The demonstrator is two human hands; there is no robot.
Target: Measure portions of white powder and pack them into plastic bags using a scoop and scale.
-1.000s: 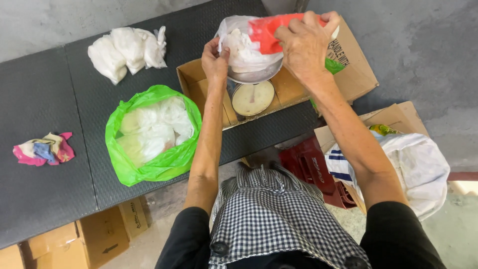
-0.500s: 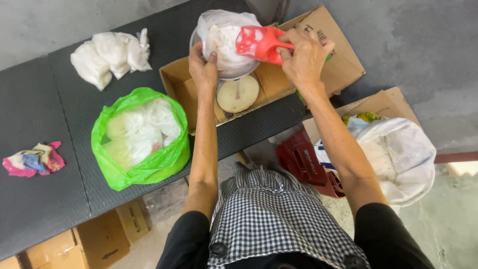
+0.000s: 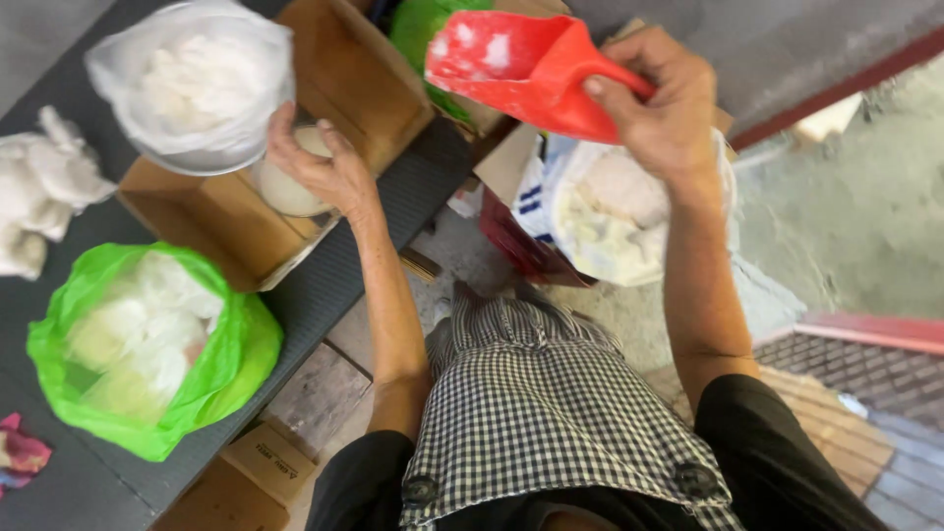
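1. The red plastic scoop point(image 3: 526, 69) is riding high in the upper middle of the view, above the white sack point(image 3: 615, 211) that is standing open on the floor to the person's right. Its long axis is running from the handle at the right toward the wide mouth at the left, so the mouth is pointing toward the cardboard box point(image 3: 339, 79) on the dark table point(image 3: 393, 211). White powder is clinging to its inner wall.
2. The right hand point(image 3: 664, 108) is clamping the scoop's handle, fingers curled over the top and thumb pressing along the side. This is the only hand touching the scoop.
3. The left hand point(image 3: 320, 172) is lying well apart from the scoop, lower and to the left, fingers spreading loosely against the pale round dial of the scale point(image 3: 285, 187) inside the box, closed on nothing.
4. A clear bag of white lumps point(image 3: 192, 84) is sitting in the metal pan on the scale, just left of the left hand.
5. Farther left, a green bag point(image 3: 147, 349) of white pieces is lying open on the table.
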